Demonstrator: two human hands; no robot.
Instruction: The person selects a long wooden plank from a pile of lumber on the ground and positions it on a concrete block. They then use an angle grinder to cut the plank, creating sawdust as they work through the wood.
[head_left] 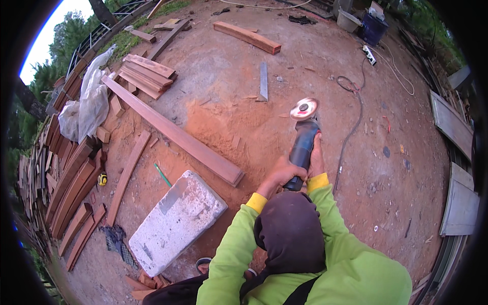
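My left hand (284, 173) is wrapped round the rear of a dark angle grinder (303, 145). Along the grinder's right side, my right hand (316, 158) grips the body. A round pale disc (305, 109) with a dark centre sits at the tool's far end, above bare ground and touching no wood. My green sleeves with yellow cuffs reach up from the lower edge. A long reddish wooden beam (173, 129) lies to the left of the grinder. Beyond the disc, a try square (264, 84) rests on the ground.
A white rough block (178, 218) stands at lower left, near a green pencil (162, 174). Stacked planks (147, 75) and a yellow tape measure (102, 178) lie farther left. Ahead is a short beam (246, 36). A black cord (358, 122) runs along the right.
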